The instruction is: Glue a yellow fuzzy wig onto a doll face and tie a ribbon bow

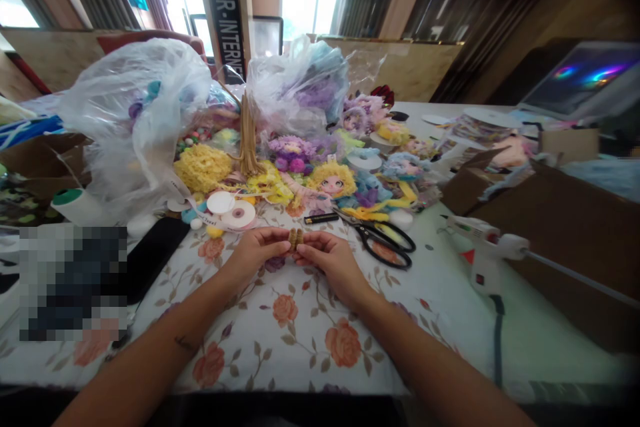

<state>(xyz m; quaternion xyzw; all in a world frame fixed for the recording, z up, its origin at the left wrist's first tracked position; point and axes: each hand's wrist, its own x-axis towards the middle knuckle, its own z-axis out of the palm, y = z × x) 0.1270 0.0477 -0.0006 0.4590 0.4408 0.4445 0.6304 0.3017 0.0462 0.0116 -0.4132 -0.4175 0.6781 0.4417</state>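
Observation:
Over the floral tablecloth, my left hand and my right hand meet, fingertips pinched. Between them is a small tan-brown fuzzy piece, folded or coiled like pipe cleaner; its lower part is hidden by my thumbs. Both hands grip it, one from each side. Just beyond my right hand lie a black lighter-like stick and black-handled scissors. Past my left hand are ribbon spools. A doll head with yellow curly hair sits behind the hands.
A white glue gun stands at right beside a brown cardboard box. A black phone lies at left. Behind are a bundle of tan stems, yellow fluffy yarn, and clear plastic bags holding pastel items.

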